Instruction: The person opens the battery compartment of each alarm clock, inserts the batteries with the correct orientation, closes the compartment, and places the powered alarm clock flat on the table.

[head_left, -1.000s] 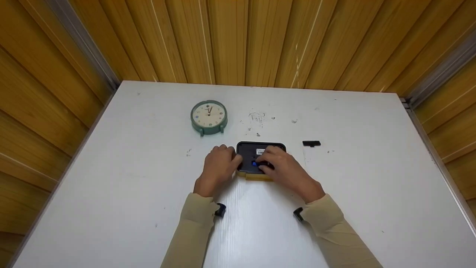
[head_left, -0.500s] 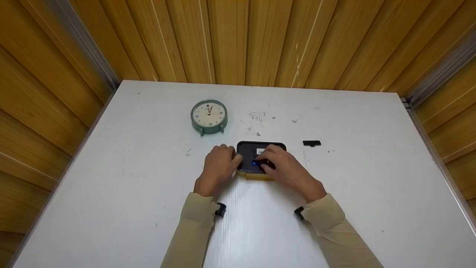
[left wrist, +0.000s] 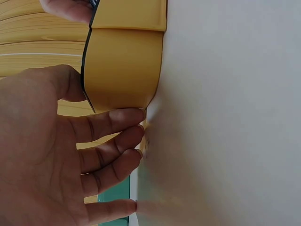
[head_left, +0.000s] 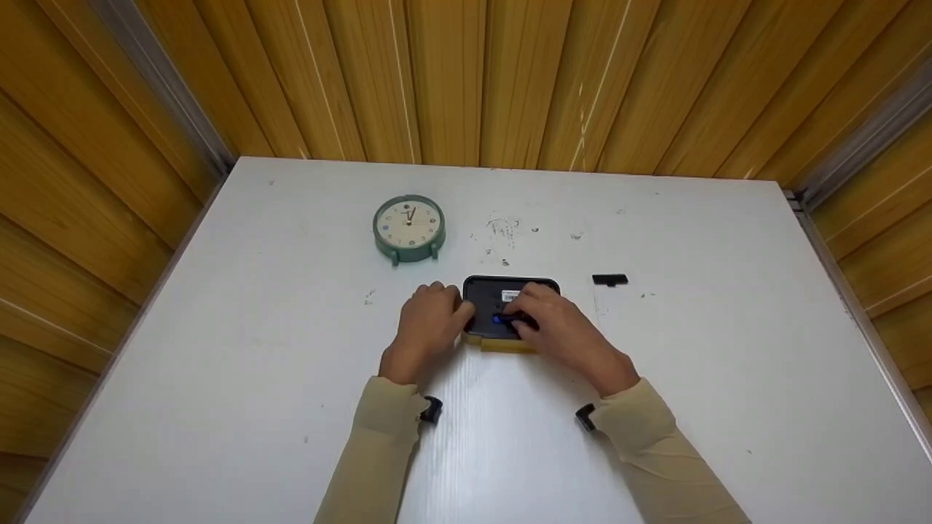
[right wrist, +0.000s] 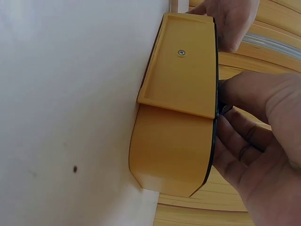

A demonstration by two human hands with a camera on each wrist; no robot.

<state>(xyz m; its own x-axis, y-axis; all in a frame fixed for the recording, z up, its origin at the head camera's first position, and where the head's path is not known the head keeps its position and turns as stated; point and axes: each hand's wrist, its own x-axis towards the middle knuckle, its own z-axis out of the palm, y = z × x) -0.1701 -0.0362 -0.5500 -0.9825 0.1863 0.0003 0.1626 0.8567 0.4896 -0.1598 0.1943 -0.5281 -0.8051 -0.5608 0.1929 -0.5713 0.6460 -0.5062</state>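
Observation:
In the head view, a yellow boxy device [head_left: 484,291] lies with its black back panel up and a white label on it. My left hand [head_left: 429,320] grips its left end, thumb on the back's edge and index finger against the yellow side [left wrist: 122,70]. With thumb and fingertips, my right hand [head_left: 561,327] pinches a battery [head_left: 499,319], dark with a blue end, at the middle of the back. In the right wrist view only a bit of the battery [right wrist: 226,108] shows between thumb and fingers. My fingers hide whatever lies beneath it.
A green round clock [head_left: 409,225] lies face up behind my left hand. To the right of the device is a small black cover [head_left: 610,279] with a tab. The white table [head_left: 218,349] meets yellow wood-grain walls [head_left: 510,80] behind.
My right fingertips have shifted very slightly to the right, still pinching the battery. My left hand, the device, the green clock and the black cover stay in place.

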